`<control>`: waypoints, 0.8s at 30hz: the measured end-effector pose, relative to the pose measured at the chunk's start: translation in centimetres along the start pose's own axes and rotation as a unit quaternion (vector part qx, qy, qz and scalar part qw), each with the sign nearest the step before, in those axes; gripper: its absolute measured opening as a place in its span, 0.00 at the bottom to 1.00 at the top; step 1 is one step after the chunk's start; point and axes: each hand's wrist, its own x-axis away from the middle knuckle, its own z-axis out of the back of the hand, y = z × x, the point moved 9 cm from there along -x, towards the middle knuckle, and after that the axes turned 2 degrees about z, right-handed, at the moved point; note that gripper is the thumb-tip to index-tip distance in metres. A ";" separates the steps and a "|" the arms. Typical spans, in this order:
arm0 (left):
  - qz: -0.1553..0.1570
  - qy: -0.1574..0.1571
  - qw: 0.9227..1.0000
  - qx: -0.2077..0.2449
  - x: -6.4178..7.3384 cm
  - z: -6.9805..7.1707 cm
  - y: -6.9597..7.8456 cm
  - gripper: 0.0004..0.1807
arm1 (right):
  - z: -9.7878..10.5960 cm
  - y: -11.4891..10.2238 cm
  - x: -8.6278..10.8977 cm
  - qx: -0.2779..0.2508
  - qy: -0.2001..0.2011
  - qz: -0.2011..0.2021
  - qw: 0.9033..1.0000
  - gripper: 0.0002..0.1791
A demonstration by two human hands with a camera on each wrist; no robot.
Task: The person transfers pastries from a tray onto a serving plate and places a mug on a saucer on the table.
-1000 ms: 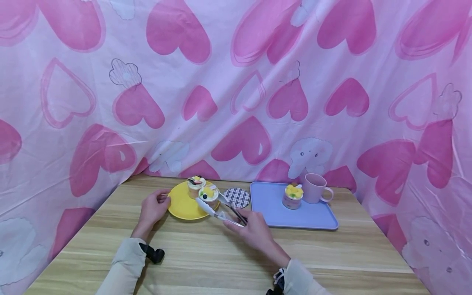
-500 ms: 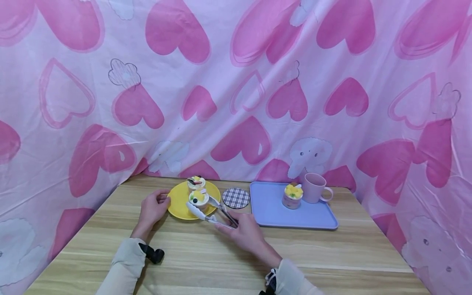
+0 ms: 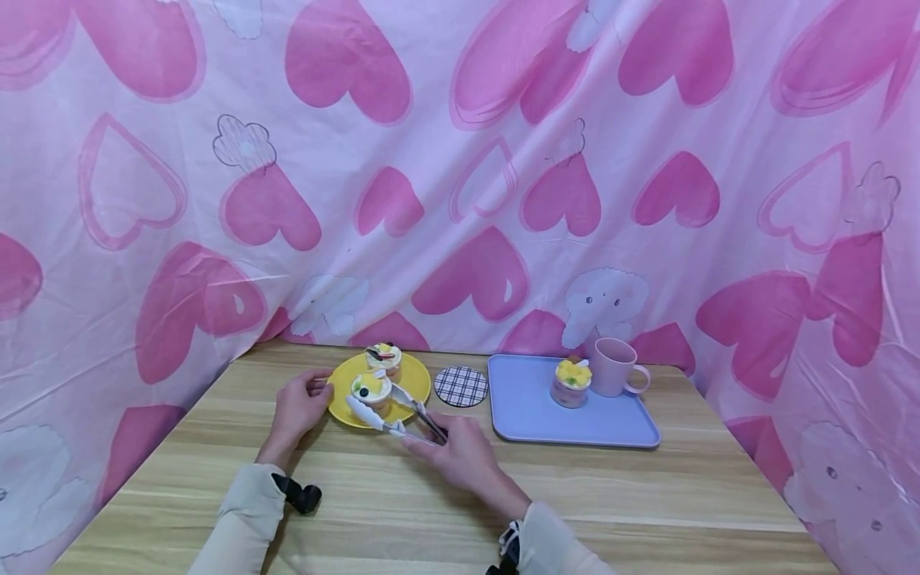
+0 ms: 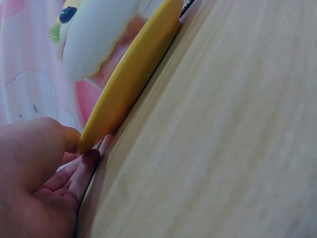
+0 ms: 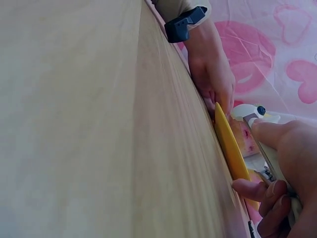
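1 dessert cup between tongs, right hand gripping them; left hand pinches yellow plate. Probably placing cup; next likely calls for gentle release.

- Pink fabric printed with darker hearts hangs across the top and both sides of the frame.
- A pale wood-grain table spans the lower middle.
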 end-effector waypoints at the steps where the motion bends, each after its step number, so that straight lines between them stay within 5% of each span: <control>1: 0.000 0.001 1.000 0.000 0.0 0.0 0.0 0.21 | -0.1 -0.1 -0.1 -0.001 0.000 0.001 1.000 0.25; 24: 0.004 -0.006 1.000 0.001 0.1 0.1 0.1 0.21 | -0.6 -0.6 -0.4 0.000 0.002 0.007 1.000 0.26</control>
